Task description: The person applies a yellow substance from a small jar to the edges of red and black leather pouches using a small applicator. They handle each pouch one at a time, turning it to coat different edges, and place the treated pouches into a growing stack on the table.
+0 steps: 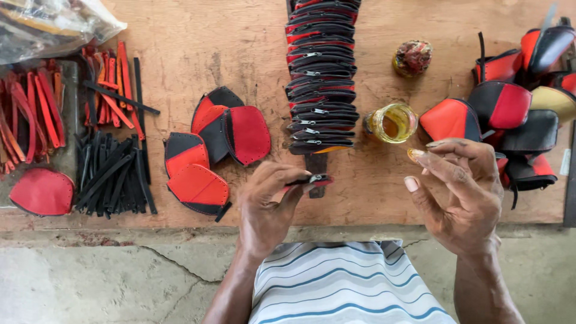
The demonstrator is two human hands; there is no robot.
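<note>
The left hand (267, 201) pinches a small red and black leather piece (312, 179) between thumb and fingers, holding it just above the near edge of the bench (240, 42), in front of the long overlapping row of zippered pieces (321, 78). The right hand (462, 192) holds nothing; its fingers are loosely spread, and the forefinger tip (415, 155) looks coated with yellowish glue, just near the small open jar of amber liquid (393, 123). The glue could, I judge, smear onto the wrong face of the piece or onto the finished red and black pouches (510, 114) heaped at the right if that finger strays. A careless reach could also knock the jar over. The pinch on the small piece is slight, so it might slip to the floor (90, 276). The bench is a worn, bare wooden board, set low. At the left lie cut leather panels (210, 150), a bundle of black strips (114, 174), red strips (36, 114) and a clear plastic bag (54, 24). The floor is cracked grey concrete.
</note>
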